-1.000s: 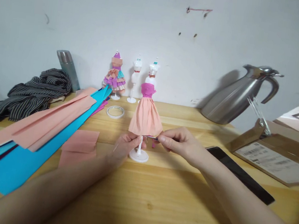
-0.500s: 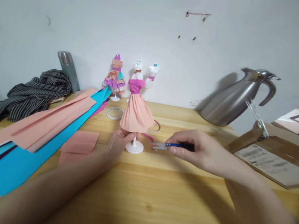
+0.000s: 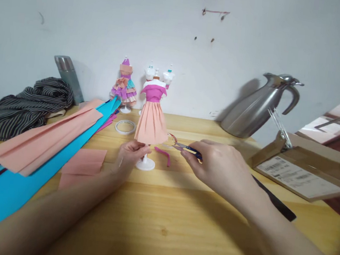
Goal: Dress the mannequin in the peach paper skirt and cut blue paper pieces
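A small white dress stand stands upright on the wooden table, wearing a dress with a magenta off-shoulder top and a pleated peach skirt. Just under the skirt, the fingers of my left hand are closed on the stand's white pole. My right hand grips small blue-handled snips, their blades pointing left, a little right of the skirt's hem. On the table between the stand and my right hand lies a curved magenta strip.
Long peach and blue paper sheets cover the left side near a striped cloth. Behind are a tape roll and a ruffled dress. A steel jug, an open cardboard box and a black object are right.
The view has shifted slightly. The dress stand has turned and is more upright. My right hand and the snips have lifted away from the magenta strip, which now lies apart from the blades.
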Available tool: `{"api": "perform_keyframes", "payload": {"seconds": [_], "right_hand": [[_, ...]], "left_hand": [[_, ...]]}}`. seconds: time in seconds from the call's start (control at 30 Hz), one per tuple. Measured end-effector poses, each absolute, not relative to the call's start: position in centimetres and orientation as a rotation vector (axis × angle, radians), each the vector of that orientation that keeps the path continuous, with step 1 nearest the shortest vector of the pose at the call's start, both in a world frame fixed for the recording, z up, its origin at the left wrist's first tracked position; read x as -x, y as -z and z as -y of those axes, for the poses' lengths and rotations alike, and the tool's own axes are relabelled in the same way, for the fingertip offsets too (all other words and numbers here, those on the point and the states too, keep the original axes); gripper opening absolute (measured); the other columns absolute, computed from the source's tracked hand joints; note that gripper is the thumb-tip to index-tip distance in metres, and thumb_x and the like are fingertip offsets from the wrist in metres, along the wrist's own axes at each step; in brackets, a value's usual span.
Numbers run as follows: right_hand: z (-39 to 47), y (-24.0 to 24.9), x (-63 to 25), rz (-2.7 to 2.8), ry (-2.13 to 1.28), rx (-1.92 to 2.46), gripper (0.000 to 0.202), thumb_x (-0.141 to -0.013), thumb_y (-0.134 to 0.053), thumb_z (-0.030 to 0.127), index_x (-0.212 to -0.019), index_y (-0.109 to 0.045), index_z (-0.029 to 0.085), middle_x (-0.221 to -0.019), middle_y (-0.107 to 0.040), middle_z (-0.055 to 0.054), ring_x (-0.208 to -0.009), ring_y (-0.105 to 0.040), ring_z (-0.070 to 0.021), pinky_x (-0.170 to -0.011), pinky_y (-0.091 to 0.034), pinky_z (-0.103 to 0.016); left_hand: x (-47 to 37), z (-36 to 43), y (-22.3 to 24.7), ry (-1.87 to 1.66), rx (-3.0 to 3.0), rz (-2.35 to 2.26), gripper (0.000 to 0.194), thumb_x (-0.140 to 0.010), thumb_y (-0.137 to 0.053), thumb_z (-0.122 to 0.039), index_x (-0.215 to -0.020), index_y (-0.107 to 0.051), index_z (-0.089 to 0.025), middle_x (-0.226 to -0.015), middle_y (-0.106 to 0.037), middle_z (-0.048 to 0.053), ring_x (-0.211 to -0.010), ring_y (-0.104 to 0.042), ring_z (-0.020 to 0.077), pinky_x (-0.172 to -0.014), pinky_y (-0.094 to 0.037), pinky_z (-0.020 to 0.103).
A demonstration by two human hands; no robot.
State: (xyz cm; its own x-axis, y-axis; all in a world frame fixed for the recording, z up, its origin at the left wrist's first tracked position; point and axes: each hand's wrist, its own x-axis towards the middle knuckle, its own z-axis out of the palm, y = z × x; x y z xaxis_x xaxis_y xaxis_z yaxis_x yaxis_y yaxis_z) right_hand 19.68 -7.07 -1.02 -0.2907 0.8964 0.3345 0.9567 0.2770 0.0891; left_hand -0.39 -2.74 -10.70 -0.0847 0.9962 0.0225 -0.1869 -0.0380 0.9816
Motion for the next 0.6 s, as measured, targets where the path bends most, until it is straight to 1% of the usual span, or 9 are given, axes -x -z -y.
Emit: {"api": "perform_keyframes", "payload": {"seconds": [0.1, 0.17, 0.37, 0.47, 0.6], "right_hand": [[6.6, 1.1, -19.5, 2.332, 0.335, 1.743, 0.038, -0.089, -0.044, 0.040, -0.082, -0.071, 0.015, -0.072, -0.070, -0.010, -0.056, -0.057, -0.0179, -0.050, -0.024, -0.029], [6.3, 1.0, -19.5, 2.330, 0.267, 1.779, 0.038, -0.089, -0.044, 0.041, -0.083, -0.072, 0.015, -0.071, -0.070, -0.010, -0.056, -0.057, -0.0181, -0.050, -0.024, -0.029], [5.6, 0.6, -20.4, 2.344, 0.003, 1.765, 0.037, -0.088, -0.047, 0.042, -0.079, -0.072, 0.016, -0.065, -0.068, -0.008, -0.056, -0.056, -0.0171, -0.050, -0.026, -0.028], [5.4, 0.3, -20.8, 2.335, -0.040, 1.753, 0.037, -0.087, -0.048, 0.042, -0.075, -0.071, 0.015, -0.063, -0.066, -0.008, -0.056, -0.054, -0.0170, -0.051, -0.027, -0.029], [5.2, -0.1, -21.1, 2.347, -0.172, 1.690, 0.039, -0.087, -0.048, 0.042, -0.070, -0.070, 0.014, -0.057, -0.061, -0.005, -0.052, -0.048, -0.0147, -0.051, -0.027, -0.029]], "left_hand": [[0.4, 2.8, 10.7, -1.353, -1.033, -1.087, 0.023, -0.055, -0.078, -0.033, -0.069, -0.072, -0.016, -0.057, -0.066, 0.001, -0.047, -0.050, 0.0091, -0.048, -0.035, 0.021], [0.4, 2.8, 10.6, -1.322, -1.038, -1.059, 0.026, -0.057, -0.077, -0.036, -0.072, -0.073, -0.016, -0.061, -0.068, 0.001, -0.048, -0.051, 0.0091, -0.047, -0.036, 0.021], [0.3, 3.6, 9.0, -1.266, -1.067, -1.036, 0.026, -0.058, -0.078, -0.039, -0.067, -0.072, -0.015, -0.059, -0.066, 0.002, -0.045, -0.050, 0.0086, -0.045, -0.037, 0.022], [0.0, 4.3, 7.5, -1.244, -1.085, -1.079, 0.024, -0.055, -0.079, -0.035, -0.065, -0.071, -0.015, -0.056, -0.065, 0.002, -0.043, -0.048, 0.0086, -0.043, -0.036, 0.022], [-0.3, 5.1, 5.6, -1.222, -1.077, -1.152, 0.018, -0.053, -0.078, -0.028, -0.059, -0.068, -0.014, -0.050, -0.062, 0.001, -0.039, -0.045, 0.0076, -0.041, -0.035, 0.021]]}}
